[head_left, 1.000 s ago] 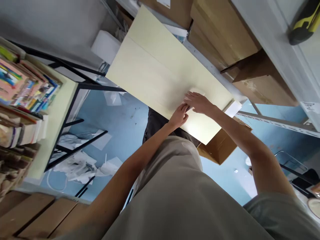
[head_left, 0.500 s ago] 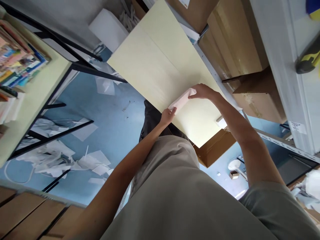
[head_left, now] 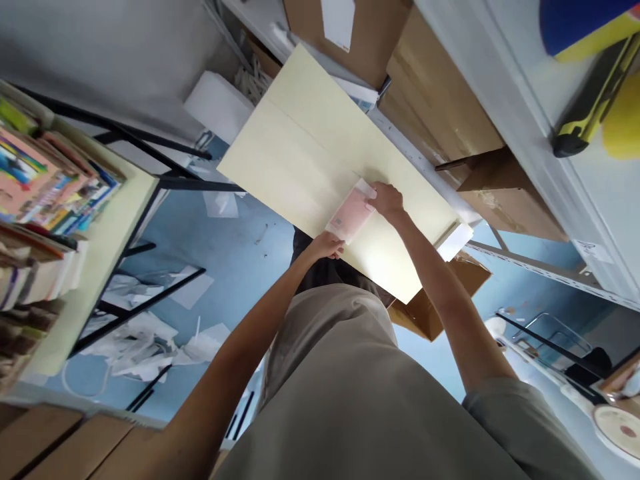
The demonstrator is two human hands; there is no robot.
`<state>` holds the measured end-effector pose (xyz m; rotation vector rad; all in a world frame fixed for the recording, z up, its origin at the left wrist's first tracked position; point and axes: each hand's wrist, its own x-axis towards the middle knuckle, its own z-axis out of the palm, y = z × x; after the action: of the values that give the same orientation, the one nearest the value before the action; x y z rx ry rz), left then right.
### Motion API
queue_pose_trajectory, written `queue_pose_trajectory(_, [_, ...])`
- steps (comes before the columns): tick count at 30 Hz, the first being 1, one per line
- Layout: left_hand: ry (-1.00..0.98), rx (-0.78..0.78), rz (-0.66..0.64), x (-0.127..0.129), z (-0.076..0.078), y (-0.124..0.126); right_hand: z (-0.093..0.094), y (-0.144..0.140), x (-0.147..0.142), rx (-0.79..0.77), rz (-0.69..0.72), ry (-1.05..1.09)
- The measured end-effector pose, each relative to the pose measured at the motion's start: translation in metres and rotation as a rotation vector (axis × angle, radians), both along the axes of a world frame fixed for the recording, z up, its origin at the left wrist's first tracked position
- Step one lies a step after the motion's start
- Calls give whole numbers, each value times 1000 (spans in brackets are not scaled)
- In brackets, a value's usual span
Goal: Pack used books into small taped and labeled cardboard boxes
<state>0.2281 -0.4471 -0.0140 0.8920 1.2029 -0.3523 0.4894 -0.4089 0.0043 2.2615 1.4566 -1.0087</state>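
Observation:
A flat pink packet (head_left: 351, 212) with pale, translucent-looking ends and a small grey mark is held just over a cream-coloured tabletop (head_left: 300, 133). At its near left end, my left hand (head_left: 327, 245) is closed on the edge, fingers curled. My right hand (head_left: 387, 199) grips the far right corner. The packet's broad face is turned up toward me. Whether its underside touches the tabletop, I cannot tell. By my right forearm, a stack of white paper or cards (head_left: 454, 241) lies at the tabletop's right end.
An open cardboard box (head_left: 425, 313) is below the right end. Cartons (head_left: 440, 87) line the shelf behind, and a utility knife (head_left: 585, 107) lies on the white surface at right. Books (head_left: 45, 173) fill the left table. Loose paper (head_left: 145, 340) litters the blue floor.
The packet has turned from a narrow, edge-on look to showing its broad pink face. My right hand has shifted slightly down and left. The camera view has also swung a little.

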Motion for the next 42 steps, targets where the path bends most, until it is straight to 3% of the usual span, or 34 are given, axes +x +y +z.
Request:
queue_pose_trajectory(3, [-35,24,-5,-12,13,11,1,-17,-19,79,-93,5])
queue_pose_trajectory(6, [-85,173,18,-15,28,27,12,-41,-36,255,-185,61])
queue_pose_trajectory(10, [-147,392,-22,1,57,60,41,-75,-47,433,-377,118])
queue_pose_trajectory(14, [-291,537,-79,33,101,99,81,-90,-34,645,-480,48])
queue_pose_trajectory(18, [-485,646,-131,80,157,132,147,-74,-4,926,-501,-93])
queue_pose_trajectory(21, [-638,674,-145,120,200,150,208,-47,21,1020,-518,-222])
queue_pose_trajectory(25, [-792,719,-149,169,249,165,271,-4,53,838,-561,-384])
queue_pose_trajectory(29, [-871,760,-145,194,278,169,291,30,79,638,-606,-420])
queue_pose_trajectory(32, [-853,771,-179,191,275,167,285,42,93,615,-650,-410])
queue_pose_trajectory(34, [-787,768,-223,180,258,165,275,42,100,644,-664,-407])
queue_pose_trajectory(38, [-549,708,-306,144,190,159,251,13,96,755,-649,-441])
queue_pose_trajectory(42, [-177,717,-452,87,106,145,235,-61,51,798,-649,-413])
